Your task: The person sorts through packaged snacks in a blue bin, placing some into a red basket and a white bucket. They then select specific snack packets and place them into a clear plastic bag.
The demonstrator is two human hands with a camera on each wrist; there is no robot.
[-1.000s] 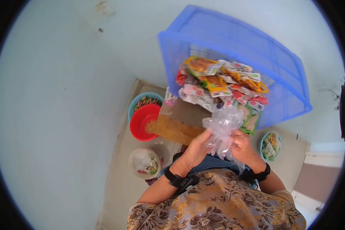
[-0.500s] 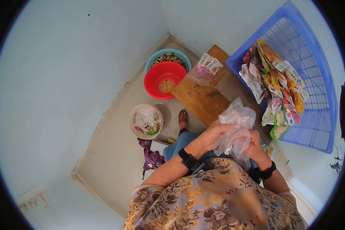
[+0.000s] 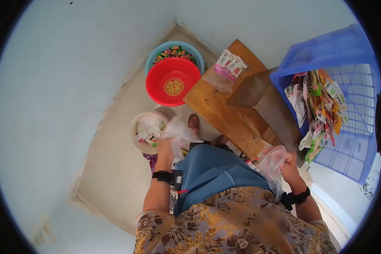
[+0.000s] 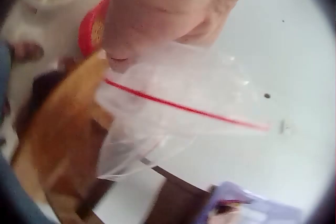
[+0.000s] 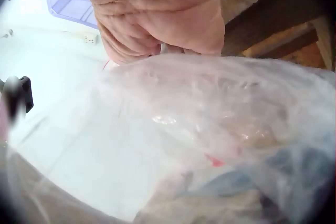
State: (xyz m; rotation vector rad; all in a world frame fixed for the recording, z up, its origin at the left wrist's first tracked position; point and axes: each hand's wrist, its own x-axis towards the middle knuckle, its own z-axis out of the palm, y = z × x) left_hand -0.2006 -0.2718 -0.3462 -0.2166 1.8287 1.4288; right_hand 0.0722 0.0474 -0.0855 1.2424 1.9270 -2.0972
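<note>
Plastic parts now, two bags (image 3: 181,133): left hand (image 3: 165,149) grips one near the bucket (image 3: 132,132), right hand (image 3: 288,167) one well right of it.

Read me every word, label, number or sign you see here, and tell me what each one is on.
"囍", in gold, inside the red basin.
White-and-pink packets on the wooden table: printing too small to read.
Packets in the blue crate: labels too small or blurred.
Bucket packets: unreadable.
Clear bags: no lettering visible.
</note>
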